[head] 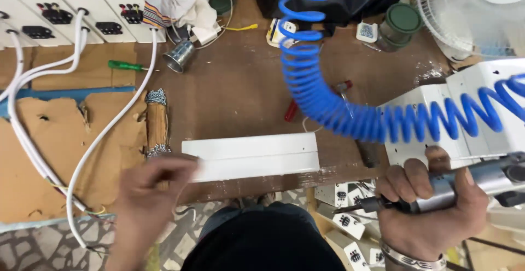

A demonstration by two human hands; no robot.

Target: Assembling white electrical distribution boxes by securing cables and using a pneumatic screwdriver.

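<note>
Long white flat metal strip [251,156] lies at the near edge of the brown wooden counter [235,90], long axis running left to right along that edge. Its left end is met by the left hand [150,186]; fingers are blurred, loosely spread, touching or just short of the strip, and a grip cannot be confirmed. The strip lies to the right of this hand, which is the nearer one.

Right hand [432,211] is held off the counter's near right corner, closed firmly around a grey cylindrical pneumatic screwdriver [465,186], bit pointing left toward the strip's right end, apart from it. A glossy blue coiled plastic air hose [339,107] is draped across a white sheet-metal housing [437,123].
</note>
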